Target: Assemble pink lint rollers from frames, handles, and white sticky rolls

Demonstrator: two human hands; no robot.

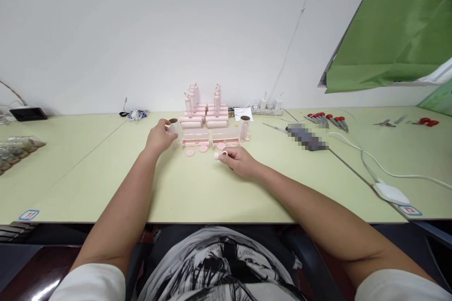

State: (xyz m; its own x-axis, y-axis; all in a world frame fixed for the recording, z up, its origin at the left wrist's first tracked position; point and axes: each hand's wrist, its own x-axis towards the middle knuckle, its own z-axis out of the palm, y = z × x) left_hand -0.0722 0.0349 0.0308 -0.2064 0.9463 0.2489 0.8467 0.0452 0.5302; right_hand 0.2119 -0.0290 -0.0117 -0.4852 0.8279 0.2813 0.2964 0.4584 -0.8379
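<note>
My left hand (160,137) is closed around a pale upright roll with a brown core (175,127). In my right hand (238,160) I pinch a small pink piece with a ring (218,155) just above the table. Ahead lie two open pink cases, a left case (195,143) and a right case (226,142), each with a clear raised lid. Pink discs lie in front of them, one pink disc (190,153) furthest left. Beside the right case stands a second roll (244,128), with a small pink part (248,137) at its foot.
Several closed pink cases (217,124) are stacked behind, with upright pink tubes (189,106) on top. To the right lie a blurred dark object (307,137), red-and-grey tools (337,121) and a white cable (384,175). Clear-wrapped goods (19,150) sit far left.
</note>
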